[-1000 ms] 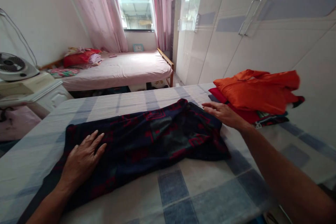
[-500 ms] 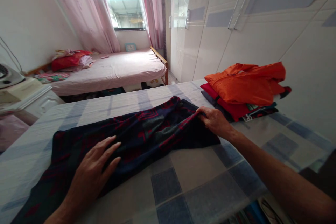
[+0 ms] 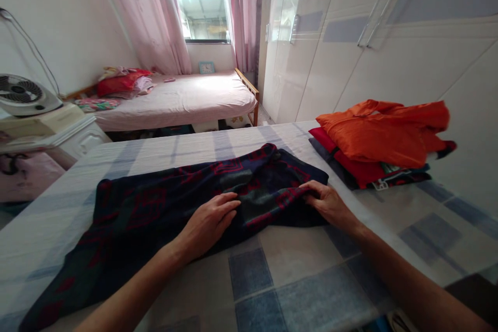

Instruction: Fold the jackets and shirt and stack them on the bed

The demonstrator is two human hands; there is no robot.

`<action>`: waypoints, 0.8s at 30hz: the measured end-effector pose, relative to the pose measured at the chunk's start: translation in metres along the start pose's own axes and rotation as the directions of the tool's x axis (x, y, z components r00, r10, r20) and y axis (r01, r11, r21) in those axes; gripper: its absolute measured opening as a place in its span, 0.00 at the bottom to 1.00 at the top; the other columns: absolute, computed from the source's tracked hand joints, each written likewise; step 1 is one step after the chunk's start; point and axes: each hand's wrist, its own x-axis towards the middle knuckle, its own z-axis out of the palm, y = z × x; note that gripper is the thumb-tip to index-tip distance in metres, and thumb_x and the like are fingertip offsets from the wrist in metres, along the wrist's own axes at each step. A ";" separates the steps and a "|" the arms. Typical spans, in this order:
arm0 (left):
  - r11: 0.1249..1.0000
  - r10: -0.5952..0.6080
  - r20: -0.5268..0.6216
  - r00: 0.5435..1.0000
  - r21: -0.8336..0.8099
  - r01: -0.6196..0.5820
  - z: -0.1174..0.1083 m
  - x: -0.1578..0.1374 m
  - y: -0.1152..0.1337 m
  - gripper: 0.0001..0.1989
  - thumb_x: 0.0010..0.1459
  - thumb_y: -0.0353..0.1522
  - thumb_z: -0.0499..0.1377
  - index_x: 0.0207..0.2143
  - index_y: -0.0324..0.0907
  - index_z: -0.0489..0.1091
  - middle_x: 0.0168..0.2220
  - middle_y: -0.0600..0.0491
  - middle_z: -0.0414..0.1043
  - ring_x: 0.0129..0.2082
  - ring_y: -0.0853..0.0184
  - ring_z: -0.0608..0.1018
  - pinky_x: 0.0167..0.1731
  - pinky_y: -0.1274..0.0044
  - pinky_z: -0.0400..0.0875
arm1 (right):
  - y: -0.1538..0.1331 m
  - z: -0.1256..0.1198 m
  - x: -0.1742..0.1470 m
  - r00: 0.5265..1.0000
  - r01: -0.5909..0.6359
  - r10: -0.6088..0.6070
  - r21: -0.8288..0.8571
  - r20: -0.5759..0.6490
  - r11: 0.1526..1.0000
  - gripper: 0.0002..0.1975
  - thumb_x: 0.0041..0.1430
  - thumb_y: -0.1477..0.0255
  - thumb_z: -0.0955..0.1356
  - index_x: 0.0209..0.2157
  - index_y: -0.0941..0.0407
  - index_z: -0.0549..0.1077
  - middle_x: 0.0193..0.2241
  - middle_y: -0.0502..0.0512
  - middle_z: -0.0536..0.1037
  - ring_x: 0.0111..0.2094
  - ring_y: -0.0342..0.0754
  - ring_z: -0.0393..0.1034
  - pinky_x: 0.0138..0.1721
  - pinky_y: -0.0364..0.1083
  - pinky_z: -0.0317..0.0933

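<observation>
Head view, by size:
1. Broad surface under blue-and-white checked cloth (image 3: pixel 291 249): beneath the garment, apparently serving as its flat support.
2. Long navy garment (image 3: pixel 167 202), red-patterned soft fabric: spread on that surface, presumably for reach along its length.
3. Orange-topped stack of red and dark clothes (image 3: pixel 383 140): right of the garment, likely set clear of it.
4. Left hand (image 3: pixel 210 220): on the garment's middle, seemingly steadying it; whether it pinches cannot be told.
5. Right hand (image 3: pixel 327 201): near the garment's right end, fingers and thumb clamped on its edge, seemingly controlling it.

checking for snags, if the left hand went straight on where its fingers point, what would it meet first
Probably the rumpled part of the dark navy, red-patterned cloth garment just ahead of the left hand, though depth is unclear.
</observation>
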 end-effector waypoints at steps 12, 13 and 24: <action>0.991 0.066 -0.024 0.998 0.122 -0.063 0.028 0.016 0.027 0.20 0.60 0.42 0.52 0.52 0.47 0.69 0.58 0.47 0.64 0.59 0.55 0.64 0.57 0.61 0.59 | 0.003 -0.006 0.017 0.989 0.115 -0.132 -0.201 -0.072 0.973 0.17 0.51 0.81 0.58 0.38 0.54 0.73 0.40 0.54 0.75 0.43 0.48 0.69 0.49 0.47 0.61; 0.992 0.043 -0.071 0.997 0.122 -0.034 0.025 0.014 0.024 0.20 0.61 0.42 0.50 0.52 0.46 0.69 0.59 0.47 0.63 0.60 0.57 0.63 0.58 0.62 0.59 | 0.009 -0.008 0.019 0.985 0.084 -0.118 -0.250 -0.125 0.965 0.17 0.53 0.80 0.58 0.40 0.55 0.73 0.42 0.55 0.75 0.46 0.49 0.68 0.51 0.48 0.59; 0.933 -0.307 -0.147 0.940 0.146 0.328 0.025 -0.001 -0.017 0.27 0.61 0.45 0.49 0.58 0.42 0.61 0.63 0.42 0.55 0.63 0.54 0.56 0.60 0.57 0.50 | 0.049 -0.022 0.051 0.971 -0.237 0.230 -0.465 -0.071 0.853 0.31 0.50 0.51 0.63 0.45 0.61 0.72 0.44 0.70 0.75 0.47 0.67 0.69 0.47 0.58 0.63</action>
